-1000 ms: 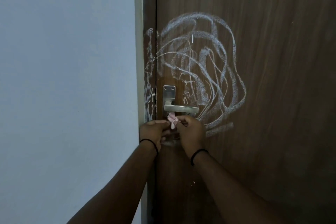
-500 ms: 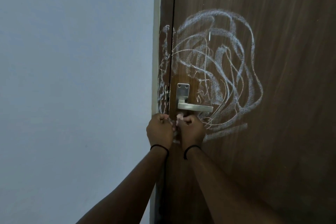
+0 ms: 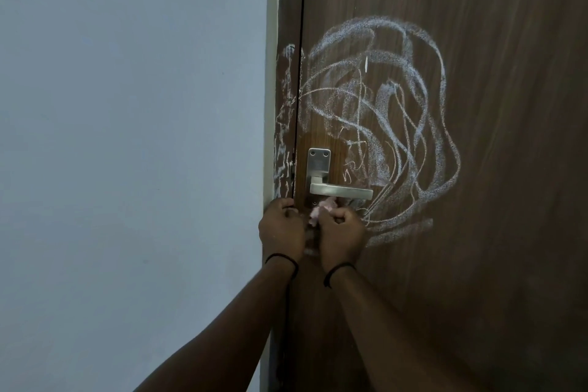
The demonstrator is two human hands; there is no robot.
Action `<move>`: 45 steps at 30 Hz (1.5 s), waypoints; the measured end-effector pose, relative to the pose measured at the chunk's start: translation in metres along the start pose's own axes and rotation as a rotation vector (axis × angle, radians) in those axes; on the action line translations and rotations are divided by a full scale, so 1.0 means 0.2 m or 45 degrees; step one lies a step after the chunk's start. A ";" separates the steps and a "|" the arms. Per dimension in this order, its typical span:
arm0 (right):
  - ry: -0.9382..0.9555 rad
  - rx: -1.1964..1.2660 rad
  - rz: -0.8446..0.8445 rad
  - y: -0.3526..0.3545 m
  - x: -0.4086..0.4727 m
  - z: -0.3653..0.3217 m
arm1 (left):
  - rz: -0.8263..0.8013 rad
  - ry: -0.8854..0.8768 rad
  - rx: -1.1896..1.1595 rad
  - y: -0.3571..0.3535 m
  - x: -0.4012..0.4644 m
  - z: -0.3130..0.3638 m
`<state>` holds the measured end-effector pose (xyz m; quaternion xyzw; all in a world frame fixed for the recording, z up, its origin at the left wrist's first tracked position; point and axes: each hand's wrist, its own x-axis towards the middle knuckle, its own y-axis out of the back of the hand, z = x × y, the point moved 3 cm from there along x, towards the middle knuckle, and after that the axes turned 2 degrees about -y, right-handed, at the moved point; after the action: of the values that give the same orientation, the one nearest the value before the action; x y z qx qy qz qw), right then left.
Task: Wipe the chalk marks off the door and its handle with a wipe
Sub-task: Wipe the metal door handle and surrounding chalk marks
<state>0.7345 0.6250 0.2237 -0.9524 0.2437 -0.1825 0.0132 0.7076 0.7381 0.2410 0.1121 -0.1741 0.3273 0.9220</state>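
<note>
Just below the metal handle (image 3: 340, 192), near the door's (image 3: 477, 264) left edge, both hands pinch a crumpled pink wipe (image 3: 321, 209): left hand (image 3: 281, 229) and right hand (image 3: 342, 234) curled tight. The wipe looks soft, light, tearable; best bunched into a pad.

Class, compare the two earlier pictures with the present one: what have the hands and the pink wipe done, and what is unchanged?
The wipe, nearly hidden between the closed fists half a second ago, shows again under the handle. The right hand still grips it; the left hand stays curled beside it. The chalk marks look unchanged.
</note>
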 end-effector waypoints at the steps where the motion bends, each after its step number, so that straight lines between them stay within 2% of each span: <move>1: 0.002 0.047 0.064 0.03 0.01 -0.01 | -0.009 -0.025 -0.004 0.00 0.00 0.01; 6: -0.004 0.216 0.132 0.02 0.10 -0.09 | -0.019 -0.114 -0.017 -0.04 -0.03 0.08; 10: -0.012 0.184 0.122 -0.03 0.09 -0.05 | 0.025 -0.086 -0.031 -0.04 -0.04 0.10; 15: 0.023 0.041 0.101 -0.02 0.03 0.03 | 0.009 0.109 -0.004 -0.03 -0.02 0.00; 19: -0.188 0.032 0.052 -0.04 0.04 0.01 | -0.190 0.409 -0.065 -0.09 -0.01 -0.08; 22: -0.379 0.088 0.043 -0.04 0.05 -0.03 | -0.343 0.539 -0.176 -0.12 -0.02 -0.12; 24: -0.504 0.183 0.040 -0.03 0.06 -0.05 | -0.362 0.602 -0.341 -0.14 -0.03 -0.14; 26: -0.661 0.293 -0.069 -0.05 0.05 -0.04 | -0.342 0.617 -0.434 -0.15 -0.02 -0.14; 28: -0.819 0.336 -0.245 -0.08 0.01 -0.03 | -0.283 0.605 -0.398 -0.14 -0.02 -0.11; 30: -0.877 0.304 -0.335 -0.10 -0.02 -0.04 | -0.207 0.583 -0.340 -0.11 -0.01 -0.08; 36: -0.782 0.273 -0.418 -0.12 -0.02 -0.08 | 0.050 0.427 -0.070 -0.02 0.01 0.04; 40: -0.502 -0.047 -0.281 -0.06 0.04 -0.03 | 0.124 0.440 -0.184 -0.08 -0.03 0.07; 42: -0.389 -0.162 -0.215 -0.03 0.06 -0.02 | 0.122 0.457 -0.202 -0.11 -0.05 0.06; 44: -0.321 -0.210 -0.160 -0.01 0.06 -0.02 | 0.015 0.499 -0.125 -0.12 -0.06 0.09; 45: -0.287 -0.235 -0.142 0.00 0.06 -0.02 | -0.013 0.496 0.010 -0.12 -0.05 0.09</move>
<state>0.7424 0.6201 0.2316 -0.9761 0.2032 -0.0518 -0.0574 0.7111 0.7077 0.2515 0.0510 0.0092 0.3387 0.9395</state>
